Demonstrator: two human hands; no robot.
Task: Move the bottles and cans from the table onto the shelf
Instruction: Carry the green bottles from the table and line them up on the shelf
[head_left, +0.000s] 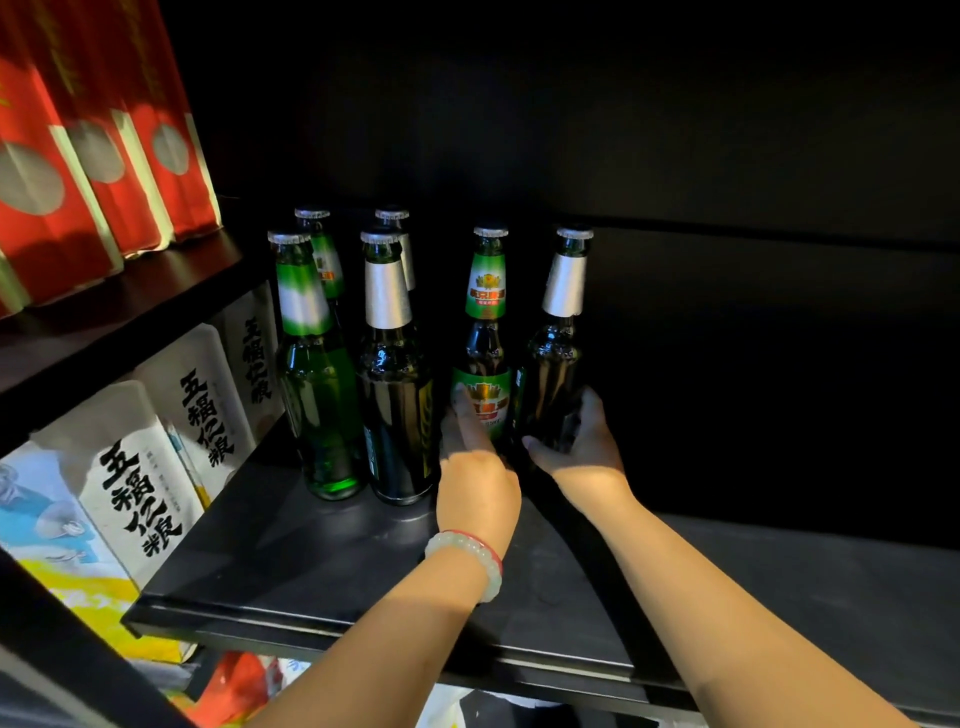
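While both hands reach into the black shelf (291, 561), six bottles stand upright on it. Take the green-labelled bottle (485, 332) as landmark: the left hand (475, 467) lies against its lower label, fingers fairly straight and touching the glass — not wrapped round it. Just right of it, the dark silver-necked bottle (558, 358) is gripped low by the right hand (576, 441), fingers and thumb curled round its body. Left of the landmark stand four more bottles (358, 364) in two rows — white boxes (171, 441) sit farther left.
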